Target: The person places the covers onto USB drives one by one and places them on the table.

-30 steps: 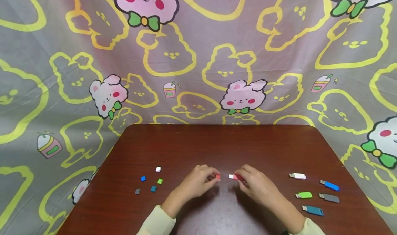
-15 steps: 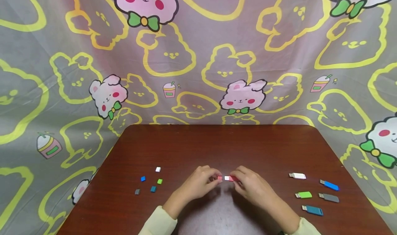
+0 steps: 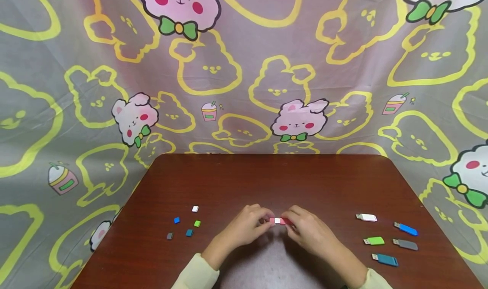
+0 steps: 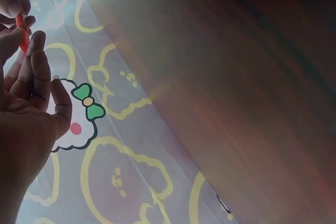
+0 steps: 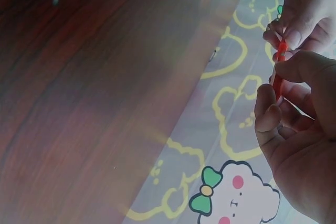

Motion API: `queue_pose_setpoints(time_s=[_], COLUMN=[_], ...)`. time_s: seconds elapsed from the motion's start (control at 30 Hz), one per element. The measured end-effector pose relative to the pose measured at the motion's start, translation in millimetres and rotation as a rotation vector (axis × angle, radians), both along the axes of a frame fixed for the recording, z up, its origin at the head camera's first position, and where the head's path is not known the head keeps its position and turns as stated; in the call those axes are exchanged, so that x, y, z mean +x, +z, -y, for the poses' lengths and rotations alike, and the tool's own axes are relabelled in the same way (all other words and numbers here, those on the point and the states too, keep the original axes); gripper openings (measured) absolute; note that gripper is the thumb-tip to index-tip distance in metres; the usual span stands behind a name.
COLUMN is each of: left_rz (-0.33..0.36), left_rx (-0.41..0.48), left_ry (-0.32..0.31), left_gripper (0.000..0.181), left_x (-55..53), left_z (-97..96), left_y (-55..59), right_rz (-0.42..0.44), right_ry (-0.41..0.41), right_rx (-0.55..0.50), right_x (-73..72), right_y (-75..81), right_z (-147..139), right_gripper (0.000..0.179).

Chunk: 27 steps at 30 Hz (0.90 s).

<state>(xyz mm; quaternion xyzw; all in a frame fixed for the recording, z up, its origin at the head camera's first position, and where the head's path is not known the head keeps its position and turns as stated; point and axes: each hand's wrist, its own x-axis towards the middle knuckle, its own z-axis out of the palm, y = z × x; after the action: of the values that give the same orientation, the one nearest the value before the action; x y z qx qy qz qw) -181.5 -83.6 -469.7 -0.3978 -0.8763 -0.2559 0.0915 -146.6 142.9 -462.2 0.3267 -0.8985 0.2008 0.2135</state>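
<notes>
Over the middle of the table, my left hand [image 3: 244,227] pinches a small red cap [image 3: 272,220] between thumb and fingers. Facing it, my right hand [image 3: 310,232] grips a red USB flash drive [image 3: 283,221] by its body. The drive's bright connector [image 3: 277,220] lies between the two red parts, in line with the cap and seemingly meeting it. Whether its tip is inside the cap I cannot tell. In the right wrist view the red drive [image 5: 279,80] shows edge-on, partly hidden by fingers.
Several loose caps lie at the left, among them a white cap [image 3: 195,209] and a blue cap [image 3: 176,220]. Uncapped flash drives lie at the right, including a white drive [image 3: 367,217] and a teal drive [image 3: 385,260]. Patterned cloth [image 3: 244,90] hangs around the brown table [image 3: 274,174].
My right hand has brought the red drive leftward, while my left hand has shifted slightly right with the cap. The gap between connector and cap has closed. Loose caps and drives stay put.
</notes>
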Motion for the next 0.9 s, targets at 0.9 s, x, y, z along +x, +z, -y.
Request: queue_pose_setpoints(time_s=[0.9], left_rz=[0.019], left_rx=[0.026], left_ry=[0.039], left_gripper=[0.015], left_x=[4.6], left_z=[-4.3], left_y=[1.6], right_rz=[-0.103], right_ry=[0.057], right_rx=[-0.025], right_x=[-2.6], right_y=[-1.2], right_z=[3.1], right_gripper=[0.029])
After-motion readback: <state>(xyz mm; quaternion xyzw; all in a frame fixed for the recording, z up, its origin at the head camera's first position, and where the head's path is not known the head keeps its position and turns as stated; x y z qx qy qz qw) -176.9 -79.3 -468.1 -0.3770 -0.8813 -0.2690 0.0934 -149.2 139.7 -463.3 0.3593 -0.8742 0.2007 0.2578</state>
